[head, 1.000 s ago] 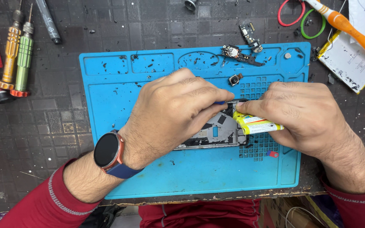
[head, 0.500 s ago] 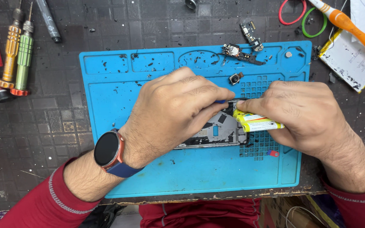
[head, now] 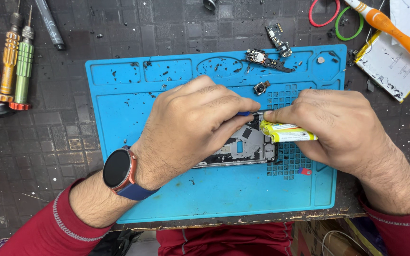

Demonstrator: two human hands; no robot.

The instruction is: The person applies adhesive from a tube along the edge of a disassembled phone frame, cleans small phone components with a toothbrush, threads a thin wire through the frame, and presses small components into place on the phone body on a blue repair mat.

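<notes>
On the blue mat (head: 176, 199), the open phone (head: 240, 147) lies flat, long side running left to right, while the left hand (head: 191, 125) pinches a thin blue tool (head: 244, 114) and the right hand (head: 338, 128) pinches a yellow battery (head: 288, 132).

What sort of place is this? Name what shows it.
Most likely a phone repair bench. An opened phone lies under both hands on a blue work mat, small circuit parts sit at the mat's far edge, and screwdrivers lie to the left.
</notes>
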